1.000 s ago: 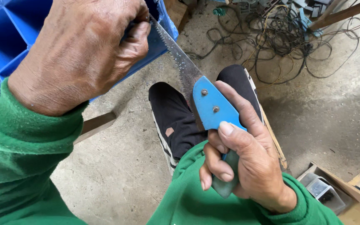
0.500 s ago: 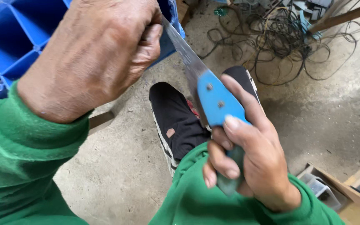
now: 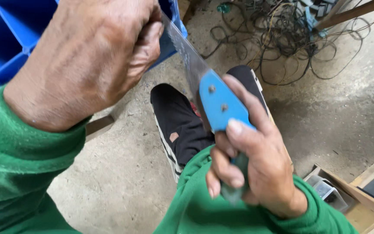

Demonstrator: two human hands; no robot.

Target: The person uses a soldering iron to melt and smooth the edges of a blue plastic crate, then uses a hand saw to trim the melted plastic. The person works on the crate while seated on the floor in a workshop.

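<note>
The right hand [image 3: 256, 169], grip clamped on the saw [image 3: 215, 102], has drawn nearer the left hand [image 3: 87, 56], whose grip is closed, though on what I cannot tell, beside the blue crate [image 3: 5, 39].

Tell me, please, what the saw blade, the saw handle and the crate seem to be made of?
Saw blade: apparently bare metal, grey with a dull sheen.
Saw handle: probably blue plastic, smooth and matt, fixed by two metal rivets; the right hand grips it.
Crate: looks like moulded blue plastic, glossy, with thin dividing walls.
</note>
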